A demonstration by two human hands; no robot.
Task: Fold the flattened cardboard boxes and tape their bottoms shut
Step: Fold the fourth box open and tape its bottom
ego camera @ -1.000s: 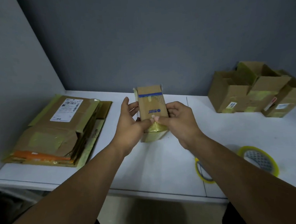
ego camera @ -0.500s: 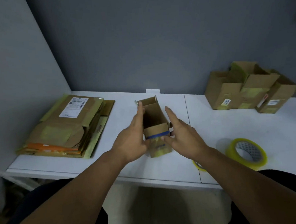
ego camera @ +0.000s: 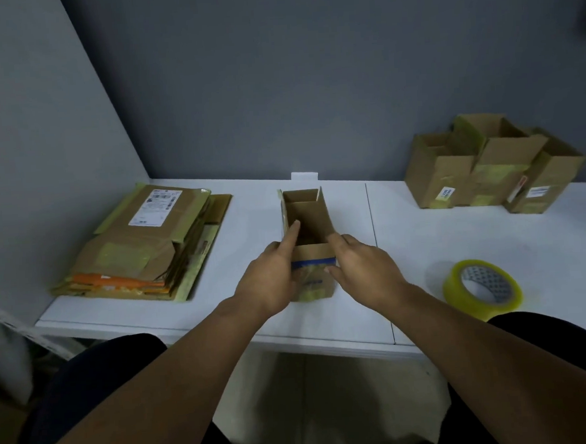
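Observation:
A small brown cardboard box [ego camera: 313, 259] with a blue stripe stands upright on the white table [ego camera: 420, 248], its top flaps open and yellowish tape across its lower front. My left hand [ego camera: 271, 278] lies flat against the box's left side, the forefinger stretched along the top rim. My right hand [ego camera: 363, 269] presses the right side with straight fingers, the thumb on the front face. A stack of flattened cardboard boxes [ego camera: 145, 241] lies at the table's left. A roll of yellow-tinted tape [ego camera: 482, 289] rests on the table to the right.
Three folded boxes [ego camera: 487, 172] stand grouped at the back right against the grey wall. A side wall borders the flattened stack on the left. The table's front edge runs just under my forearms.
The box went from being held tilted with its taped bottom toward me to standing upright on the table with its open top up. Both hands now flank its sides.

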